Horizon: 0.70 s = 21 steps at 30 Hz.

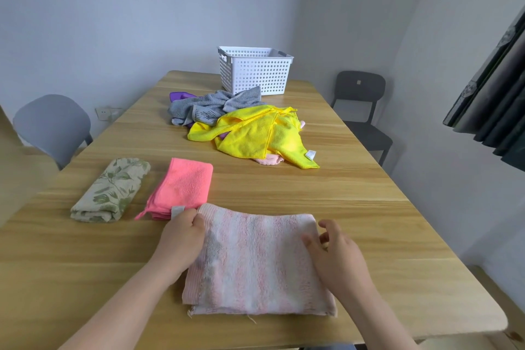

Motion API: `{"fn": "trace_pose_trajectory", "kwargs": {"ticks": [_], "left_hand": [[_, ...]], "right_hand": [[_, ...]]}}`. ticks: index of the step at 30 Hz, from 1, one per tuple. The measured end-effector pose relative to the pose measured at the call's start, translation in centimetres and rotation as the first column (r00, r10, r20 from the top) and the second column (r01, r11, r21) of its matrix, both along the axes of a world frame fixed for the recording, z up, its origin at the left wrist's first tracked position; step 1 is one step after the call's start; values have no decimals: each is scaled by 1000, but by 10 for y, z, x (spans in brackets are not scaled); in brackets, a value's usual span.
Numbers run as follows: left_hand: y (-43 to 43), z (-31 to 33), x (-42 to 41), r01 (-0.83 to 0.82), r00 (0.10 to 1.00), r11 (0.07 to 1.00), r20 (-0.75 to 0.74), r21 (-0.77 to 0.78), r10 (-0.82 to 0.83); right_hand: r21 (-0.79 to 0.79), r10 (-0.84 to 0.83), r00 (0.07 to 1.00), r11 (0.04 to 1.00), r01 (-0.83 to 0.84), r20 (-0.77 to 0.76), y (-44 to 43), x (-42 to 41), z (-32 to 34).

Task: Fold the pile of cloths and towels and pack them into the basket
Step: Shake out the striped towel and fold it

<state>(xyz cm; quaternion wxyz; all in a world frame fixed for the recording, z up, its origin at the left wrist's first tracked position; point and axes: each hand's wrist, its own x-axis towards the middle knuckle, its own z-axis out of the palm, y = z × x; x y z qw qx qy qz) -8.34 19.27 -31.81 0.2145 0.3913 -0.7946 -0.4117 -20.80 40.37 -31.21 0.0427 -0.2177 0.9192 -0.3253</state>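
Note:
A pink-and-white striped towel (pixel 255 261) lies folded on the wooden table (pixel 355 199) right in front of me. My left hand (pixel 181 241) grips its left edge near the far corner. My right hand (pixel 338 256) rests at the towel's right edge with loosely bent fingers; whether it pinches the cloth is unclear. Left of the towel lie a folded bright pink cloth (pixel 184 187) and a folded leaf-print cloth (pixel 113 190). Farther back sits an unfolded pile: yellow cloths (pixel 252 133), a grey towel (pixel 210 106), a bit of purple. A white perforated basket (pixel 255 71) stands behind it.
A grey chair (pixel 54 125) stands at the table's left side and a dark chair (pixel 360 105) at the right. A dark curtain (pixel 494 102) hangs at the far right. Walls close in behind the basket.

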Motion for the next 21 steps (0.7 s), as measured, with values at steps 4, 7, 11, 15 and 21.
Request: {"fn": "trace_pose_trajectory", "kwargs": {"ticks": [4, 7, 11, 15, 21], "left_hand": [[0, 4, 0, 41, 999, 997, -18, 72, -39], [-2, 5, -2, 46, 995, 972, -99, 230, -24], [1, -1, 1, 92, 986, 936, -165, 340, -37], [6, 0, 5, 240, 969, 872, -164, 426, -187], [27, 7, -1, 295, 947, 861, -247, 415, -206]], "right_hand": [[110, -14, 1000, 994, 13, 6, -3, 6, 4], [229, -21, 999, 973, 14, 27, -1, 10, 9], [236, 21, 991, 970, -52, 130, 12, 10, 9], [158, -29, 997, 987, 18, 66, 21, -1, 7], [-18, -86, 986, 996, 89, 145, 37, -17, 10]]}}
